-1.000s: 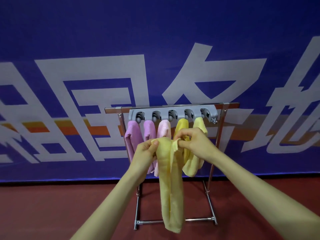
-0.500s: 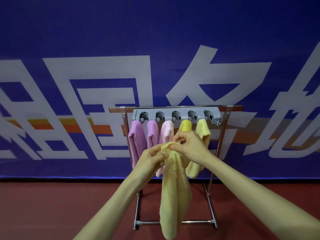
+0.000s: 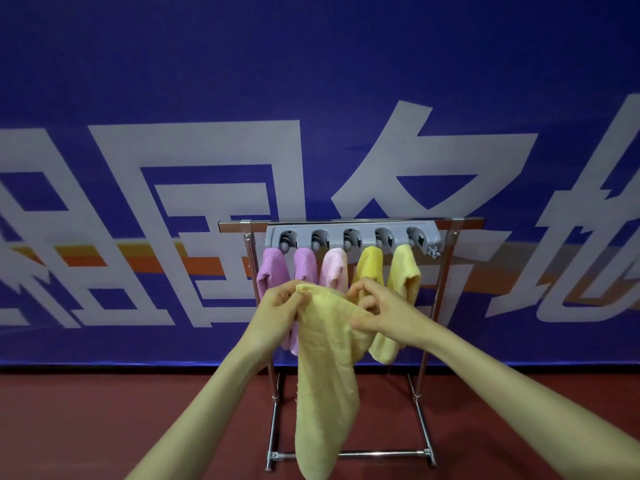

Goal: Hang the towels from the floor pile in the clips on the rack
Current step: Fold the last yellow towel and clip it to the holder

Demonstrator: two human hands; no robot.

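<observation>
Left hand (image 3: 280,308) pinches top corner of pale yellow towel (image 3: 325,375); right hand (image 3: 388,315) pinches its edge. Towel hangs between hands, before rack (image 3: 381,454). All five clips (image 3: 351,237) look filled. Advice: bunch corner narrow, find free slot, push up firmly.

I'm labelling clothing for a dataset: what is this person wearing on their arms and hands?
Nothing that shows. The left hand and right hand are bare, with no glove, watch or bracelet. The left forearm and right forearm are uncovered to the frame's edge; no sleeve appears.
</observation>
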